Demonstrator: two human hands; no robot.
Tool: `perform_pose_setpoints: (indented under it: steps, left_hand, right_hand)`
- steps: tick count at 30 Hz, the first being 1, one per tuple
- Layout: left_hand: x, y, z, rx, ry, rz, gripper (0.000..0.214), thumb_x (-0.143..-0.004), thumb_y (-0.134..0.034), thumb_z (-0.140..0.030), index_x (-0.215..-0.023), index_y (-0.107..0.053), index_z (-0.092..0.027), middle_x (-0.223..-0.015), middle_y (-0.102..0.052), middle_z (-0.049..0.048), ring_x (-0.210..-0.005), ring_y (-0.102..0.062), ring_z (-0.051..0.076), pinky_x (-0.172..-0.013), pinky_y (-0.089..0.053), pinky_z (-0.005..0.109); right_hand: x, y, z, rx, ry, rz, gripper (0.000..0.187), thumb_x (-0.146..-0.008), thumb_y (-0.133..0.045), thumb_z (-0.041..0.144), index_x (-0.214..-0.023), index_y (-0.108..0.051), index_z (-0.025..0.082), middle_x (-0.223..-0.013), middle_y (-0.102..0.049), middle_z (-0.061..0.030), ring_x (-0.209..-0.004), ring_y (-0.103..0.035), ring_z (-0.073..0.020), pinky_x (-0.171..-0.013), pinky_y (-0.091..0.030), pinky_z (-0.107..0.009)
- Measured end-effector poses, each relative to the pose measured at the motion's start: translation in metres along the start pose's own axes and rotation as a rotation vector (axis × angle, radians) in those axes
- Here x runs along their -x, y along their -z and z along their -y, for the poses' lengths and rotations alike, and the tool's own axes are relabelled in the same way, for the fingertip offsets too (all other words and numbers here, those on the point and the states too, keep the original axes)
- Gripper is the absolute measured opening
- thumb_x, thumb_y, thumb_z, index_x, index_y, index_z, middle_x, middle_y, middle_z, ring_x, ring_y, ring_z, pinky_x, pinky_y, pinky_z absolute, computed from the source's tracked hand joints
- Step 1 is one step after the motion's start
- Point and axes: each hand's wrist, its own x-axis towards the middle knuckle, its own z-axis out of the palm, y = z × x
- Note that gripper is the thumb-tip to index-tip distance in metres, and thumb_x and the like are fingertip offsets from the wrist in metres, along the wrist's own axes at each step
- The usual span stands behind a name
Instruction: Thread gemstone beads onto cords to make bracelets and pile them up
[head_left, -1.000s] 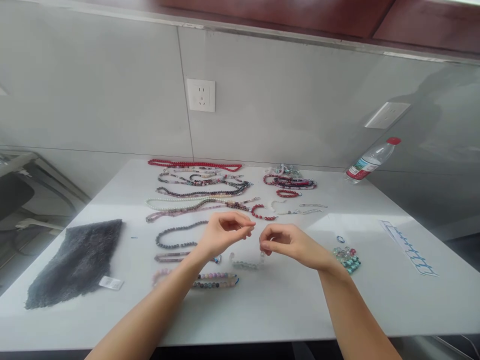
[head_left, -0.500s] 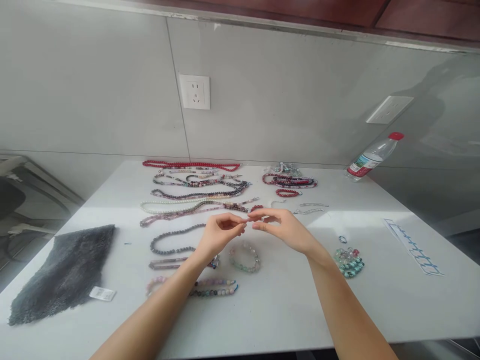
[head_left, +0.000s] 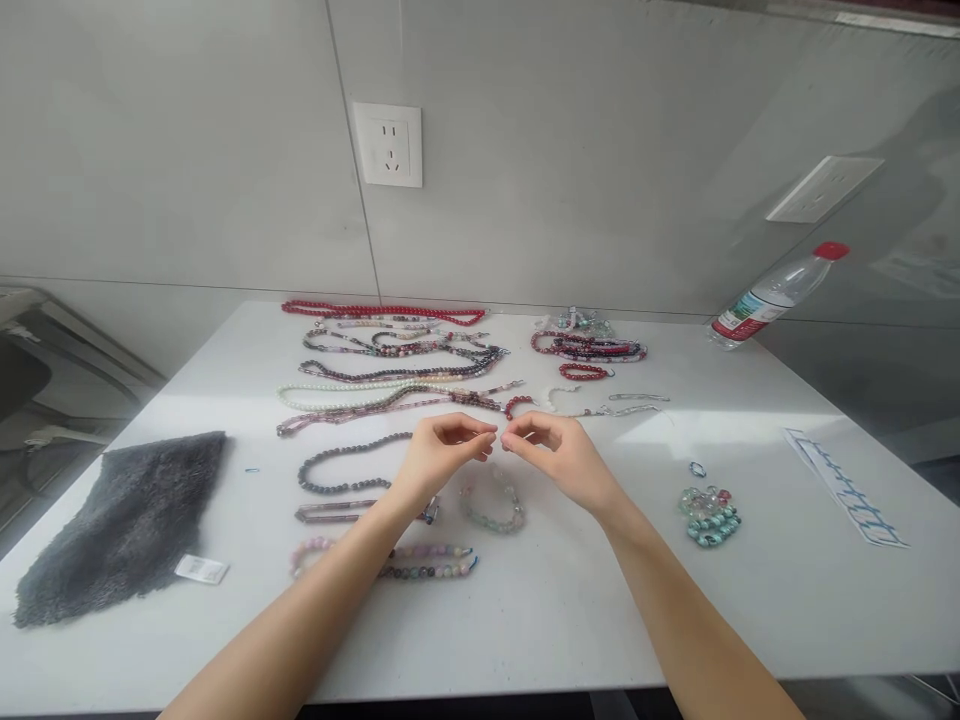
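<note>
Over the middle of the table, my left hand (head_left: pixel 450 452) is closed in a pinch, thumb against fingertips. Facing it, my right hand (head_left: pixel 562 455) is pinched too, with the fingertips of both almost meeting. Whatever lies between the fingers is too small to make out. Just below them is a pale pink and green beaded bracelet (head_left: pixel 491 522), slightly blurred; I cannot tell whether it connects to my fingers. A red beaded bracelet (head_left: pixel 519 403) lies just behind the hands. Left of my left hand is a dark beaded necklace (head_left: pixel 304 475), and a multicoloured bead strand (head_left: pixel 431 572) runs partly behind my left forearm.
Several necklaces, among them a red one (head_left: pixel 382 310), line the back left. A water bottle (head_left: pixel 765 305) leans at the wall. Turquoise beads (head_left: pixel 714 527) and a paper strip (head_left: pixel 847 490) lie right; a dark grey cloth (head_left: pixel 124 520) lies left.
My right hand's fingers, stretched out before, have curled into a pinch. The fingertips of the two hands have come slightly apart. The view has tipped down a little.
</note>
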Motion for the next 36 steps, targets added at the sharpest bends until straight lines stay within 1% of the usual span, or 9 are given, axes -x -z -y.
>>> perform_pose_setpoints:
  steps: [3,7,11,15,20,24,29,34,36]
  left_hand:
    - [0.000,0.002,-0.001,0.060,0.033,0.028,0.025,-0.072,-0.079,-0.038,-0.085,-0.075,-0.017,-0.078,-0.073,0.0066,-0.073,-0.067,0.017,-0.077,-0.055,0.033]
    - [-0.001,0.004,-0.001,0.175,0.072,0.086,0.024,-0.069,-0.081,-0.037,-0.083,-0.076,-0.018,-0.085,-0.073,0.0058,-0.077,-0.064,0.015,-0.077,-0.053,0.031]
    - [-0.002,0.006,0.001,0.203,0.101,0.096,0.023,-0.066,-0.083,-0.035,-0.081,-0.076,-0.019,-0.089,-0.073,0.0065,-0.079,-0.063,0.016,-0.072,-0.051,0.029]
    - [-0.002,0.007,0.000,0.166,0.082,0.073,0.024,-0.066,-0.083,-0.036,-0.081,-0.077,-0.019,-0.086,-0.072,0.0063,-0.078,-0.063,0.016,-0.071,-0.050,0.029]
    - [-0.001,0.007,-0.001,0.170,0.100,0.078,0.025,-0.068,-0.081,-0.037,-0.084,-0.077,-0.018,-0.084,-0.071,0.0060,-0.075,-0.061,0.014,-0.072,-0.050,0.028]
    - [-0.001,0.008,-0.002,0.197,0.116,0.088,0.026,-0.067,-0.082,-0.037,-0.084,-0.077,-0.018,-0.084,-0.071,0.0070,-0.079,-0.063,0.016,-0.073,-0.050,0.029]
    - [0.001,0.009,-0.004,0.183,0.121,0.139,0.027,-0.072,-0.079,-0.037,-0.089,-0.076,-0.017,-0.089,-0.071,0.0091,-0.084,-0.063,0.017,-0.075,-0.050,0.029]
    - [0.000,0.010,-0.003,0.169,0.129,0.150,0.026,-0.072,-0.080,-0.036,-0.090,-0.076,-0.017,-0.088,-0.071,0.0074,-0.082,-0.063,0.016,-0.073,-0.051,0.026]
    - [-0.001,0.009,-0.003,0.137,0.106,0.138,0.025,-0.072,-0.080,-0.035,-0.089,-0.076,-0.018,-0.088,-0.072,0.0067,-0.080,-0.064,0.015,-0.073,-0.051,0.026]
  right_hand:
    - [0.000,-0.003,-0.004,-0.039,0.052,0.009,0.020,-0.086,-0.062,0.038,-0.079,-0.070,0.021,-0.087,-0.068,-0.0050,-0.083,-0.061,-0.0198,-0.076,-0.049,-0.034]
    - [0.000,-0.007,-0.006,-0.006,0.120,0.021,0.018,-0.084,-0.064,0.037,-0.077,-0.071,0.023,-0.101,-0.069,-0.0060,-0.093,-0.060,-0.0220,-0.080,-0.046,-0.036]
    - [0.001,-0.008,-0.005,0.041,0.080,0.050,0.016,-0.085,-0.064,0.036,-0.077,-0.071,0.024,-0.093,-0.071,-0.0040,-0.091,-0.059,-0.0227,-0.080,-0.043,-0.037]
    - [0.001,-0.006,-0.007,0.070,0.015,0.045,0.015,-0.084,-0.065,0.038,-0.080,-0.072,0.025,-0.091,-0.071,-0.0028,-0.090,-0.058,-0.0227,-0.082,-0.042,-0.037]
    - [0.001,-0.003,-0.009,0.059,0.026,0.048,0.018,-0.086,-0.063,0.040,-0.081,-0.070,0.024,-0.090,-0.070,-0.0023,-0.089,-0.058,-0.0213,-0.084,-0.042,-0.036]
    - [0.000,-0.003,-0.009,-0.015,0.030,0.062,0.020,-0.089,-0.059,0.039,-0.082,-0.066,0.022,-0.089,-0.068,-0.0028,-0.088,-0.060,-0.0200,-0.081,-0.044,-0.034]
    - [-0.002,-0.006,-0.012,-0.173,0.017,0.093,0.019,-0.091,-0.057,0.038,-0.089,-0.062,0.020,-0.087,-0.069,-0.0038,-0.089,-0.065,-0.0204,-0.085,-0.047,-0.034]
    - [-0.002,-0.008,-0.012,-0.211,-0.003,0.075,0.019,-0.091,-0.058,0.038,-0.089,-0.061,0.019,-0.082,-0.069,-0.0036,-0.084,-0.064,-0.0193,-0.084,-0.046,-0.034]
    - [-0.002,-0.008,-0.012,-0.227,-0.014,0.066,0.019,-0.090,-0.058,0.038,-0.088,-0.061,0.019,-0.080,-0.068,-0.0028,-0.082,-0.063,-0.0184,-0.083,-0.046,-0.033]
